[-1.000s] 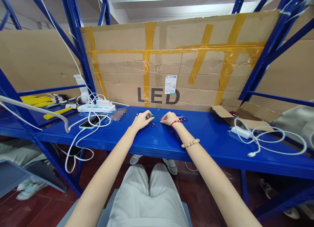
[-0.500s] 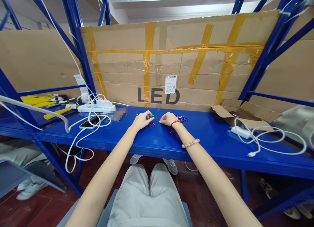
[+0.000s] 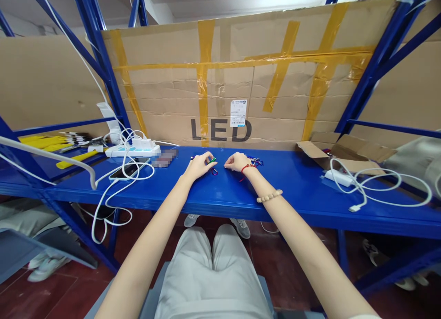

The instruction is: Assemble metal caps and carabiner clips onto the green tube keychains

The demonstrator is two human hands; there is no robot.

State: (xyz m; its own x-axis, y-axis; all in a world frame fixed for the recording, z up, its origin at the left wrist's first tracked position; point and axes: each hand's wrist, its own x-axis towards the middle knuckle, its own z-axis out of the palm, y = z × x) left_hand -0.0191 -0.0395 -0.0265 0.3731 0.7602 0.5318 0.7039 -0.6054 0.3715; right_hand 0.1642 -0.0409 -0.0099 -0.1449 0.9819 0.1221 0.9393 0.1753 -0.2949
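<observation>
My left hand [image 3: 200, 166] rests on the blue shelf top, its thumb and fingers curled around a small green metal clip that looks like a carabiner [image 3: 212, 160]. Just below those fingertips lies a dark blue-purple carabiner [image 3: 214, 171]. A short gap to the right, my right hand [image 3: 237, 162] is closed in a pinch, thumb against fingers; whatever it may hold is too small to make out. Beside and behind the right hand, several blue carabiners [image 3: 256, 161] lie in a small heap, partly covered by the hand. A red cord and a beaded bracelet circle the right wrist and forearm.
On the left lie a phone [image 3: 129, 170], a white power strip [image 3: 119, 151] with tangled cables, and yellow-handled tools [image 3: 74, 161]. An open cardboard box [image 3: 358, 159] and a white adapter [image 3: 339, 177] with its cable sit right. A large cardboard sheet [image 3: 165, 96] stands behind.
The camera view has shifted slightly. Both hands stay in nearly the same place on the shelf, with the green carabiner still at the left fingertips.
</observation>
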